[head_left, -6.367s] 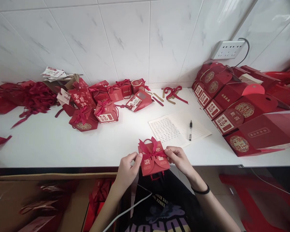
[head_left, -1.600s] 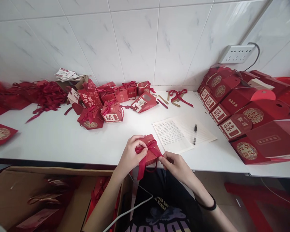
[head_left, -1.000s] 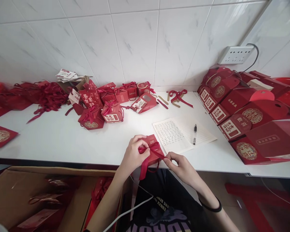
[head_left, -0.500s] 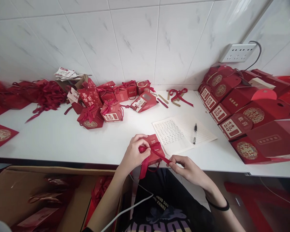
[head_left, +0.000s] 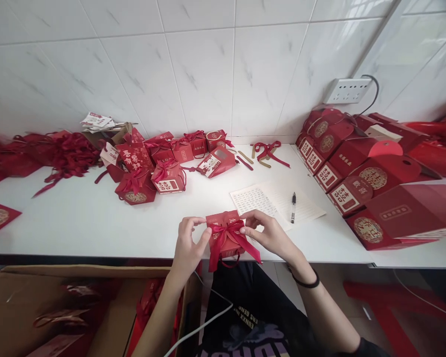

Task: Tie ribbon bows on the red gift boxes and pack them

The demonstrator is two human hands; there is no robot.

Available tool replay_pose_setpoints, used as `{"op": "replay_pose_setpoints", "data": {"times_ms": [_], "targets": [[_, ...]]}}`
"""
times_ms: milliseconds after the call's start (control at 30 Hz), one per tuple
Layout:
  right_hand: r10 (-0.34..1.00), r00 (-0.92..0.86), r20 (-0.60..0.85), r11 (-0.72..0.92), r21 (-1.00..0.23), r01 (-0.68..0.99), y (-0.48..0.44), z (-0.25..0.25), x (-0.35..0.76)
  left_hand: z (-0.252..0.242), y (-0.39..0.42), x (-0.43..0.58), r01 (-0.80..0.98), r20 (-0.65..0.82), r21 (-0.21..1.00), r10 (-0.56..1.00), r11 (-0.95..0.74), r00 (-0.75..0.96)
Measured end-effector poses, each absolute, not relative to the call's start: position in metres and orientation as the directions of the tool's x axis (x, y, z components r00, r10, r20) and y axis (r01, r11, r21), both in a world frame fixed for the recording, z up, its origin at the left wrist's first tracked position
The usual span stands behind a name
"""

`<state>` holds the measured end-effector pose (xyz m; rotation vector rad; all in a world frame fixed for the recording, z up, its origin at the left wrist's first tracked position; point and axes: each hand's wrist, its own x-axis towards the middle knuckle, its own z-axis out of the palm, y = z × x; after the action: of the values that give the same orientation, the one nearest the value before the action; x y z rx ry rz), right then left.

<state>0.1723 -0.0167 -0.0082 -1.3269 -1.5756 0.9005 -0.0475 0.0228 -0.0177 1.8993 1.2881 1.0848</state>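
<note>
A small red gift box [head_left: 227, 246] sits at the front edge of the white table, with a dark red ribbon bow [head_left: 228, 229] tied across its top and two tails hanging down in front. My left hand [head_left: 191, 243] is at the box's left side, thumb and fingertips touching its edge and holding it. From the right, my right hand [head_left: 263, 230] has its fingertips and thumb on the box's right upper edge, beside the bow's right loop. A red cord handle droops below the box front.
Behind lie finished-looking red boxes [head_left: 169, 177], a ribbon pile [head_left: 72, 156] and loose ribbon strips [head_left: 269, 152]. A written notebook [head_left: 258, 198] with a pen [head_left: 293, 207] lies right of centre. Large red boxes [head_left: 371, 176] line the right; a cardboard carton [head_left: 96, 271] stands below left.
The ribbon's loops and tails have been let go from the pulling grip and now spread over the box. Both hands have moved to the box's sides, and the box now faces straight on.
</note>
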Motion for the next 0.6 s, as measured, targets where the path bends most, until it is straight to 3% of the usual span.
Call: {"op": "replay_pose_setpoints", "data": {"times_ms": [133,367,600], "targets": [[0.987,0.007,0.159,0.147,-0.929,0.341,-0.014,-0.009,0.160,-0.013,0.017,-0.039,0.505,0.207,0.816,0.958,-0.280,0.198],[0.993,0.108,0.046,0.024,-0.982,0.189,-0.017,-0.015,0.151,-0.011,0.015,-0.028,0.433,0.273,0.846,0.951,-0.310,0.147],[0.996,0.058,-0.063,-0.070,-0.991,0.113,-0.015,-0.019,0.154,-0.017,0.012,-0.024,0.445,0.109,0.883,0.987,-0.150,0.115]]}}
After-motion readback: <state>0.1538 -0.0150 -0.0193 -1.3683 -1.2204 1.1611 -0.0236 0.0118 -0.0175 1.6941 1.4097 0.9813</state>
